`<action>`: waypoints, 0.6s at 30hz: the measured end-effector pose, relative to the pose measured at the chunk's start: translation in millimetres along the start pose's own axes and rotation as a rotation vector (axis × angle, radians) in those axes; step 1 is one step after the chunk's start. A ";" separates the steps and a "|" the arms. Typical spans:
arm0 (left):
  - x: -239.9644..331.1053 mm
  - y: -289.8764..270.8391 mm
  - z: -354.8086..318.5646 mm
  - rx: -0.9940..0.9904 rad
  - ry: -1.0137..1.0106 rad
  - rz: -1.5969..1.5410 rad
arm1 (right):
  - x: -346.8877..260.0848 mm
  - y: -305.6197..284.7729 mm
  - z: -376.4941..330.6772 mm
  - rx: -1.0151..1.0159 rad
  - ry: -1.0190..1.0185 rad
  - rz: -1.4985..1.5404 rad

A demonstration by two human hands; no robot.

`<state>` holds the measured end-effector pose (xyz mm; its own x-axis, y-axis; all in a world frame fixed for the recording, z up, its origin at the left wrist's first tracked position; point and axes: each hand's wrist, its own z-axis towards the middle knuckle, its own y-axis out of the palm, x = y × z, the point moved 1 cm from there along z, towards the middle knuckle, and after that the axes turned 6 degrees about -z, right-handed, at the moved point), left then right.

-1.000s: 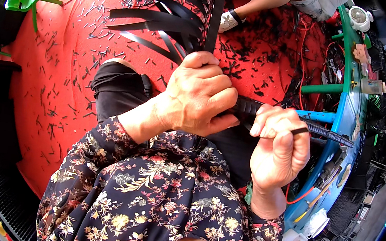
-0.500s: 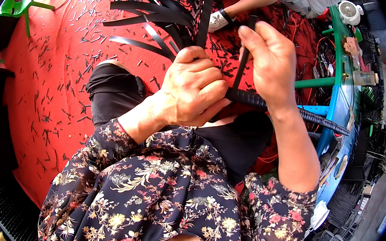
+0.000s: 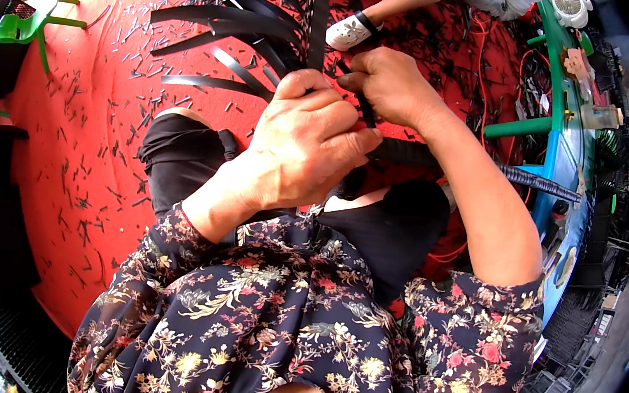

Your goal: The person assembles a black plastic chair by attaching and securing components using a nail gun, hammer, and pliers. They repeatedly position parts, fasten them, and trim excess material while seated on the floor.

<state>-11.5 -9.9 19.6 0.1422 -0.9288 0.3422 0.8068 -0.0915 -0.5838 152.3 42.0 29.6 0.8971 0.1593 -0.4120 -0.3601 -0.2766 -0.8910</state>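
Left hand [image 3: 306, 148] closed around the gathered ends of the black strips [image 3: 226, 24], at centre, same grip and same place as in both earlier frames. Right hand [image 3: 392, 87] now lower and nearer than half a second ago, no longer raised above the bundle, fingers pinched narrow on one thin black strip just right of the left knuckles. A second ago, lower right, gripping the dark ribbed rod [image 3: 483, 168]; now off it, rod lying across the lap toward the blue-green frame [image 3: 565, 141]. Strips fanned out far and left over the red mat [image 3: 66, 111], littered with black offcuts. Far behind, another person's white shoe [image 3: 348, 34]. Green stool [image 3: 25, 23] far left.
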 end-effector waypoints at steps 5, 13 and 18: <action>-2.4 -0.9 3.1 -0.009 0.007 -0.026 | 3.4 -16.5 -6.1 -0.023 0.104 0.329; -6.2 -0.7 3.5 0.014 0.000 -0.022 | 26.1 -17.0 -26.0 -0.001 -0.345 0.366; -4.4 -1.1 5.9 0.001 0.001 -0.017 | 21.8 -14.3 -19.1 0.318 -0.615 -0.179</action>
<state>-9.6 -3.6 23.1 0.1279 -0.9275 0.3512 0.8094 -0.1070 -0.5774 181.9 31.3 37.0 0.6763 0.7077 -0.2043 -0.3622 0.0779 -0.9289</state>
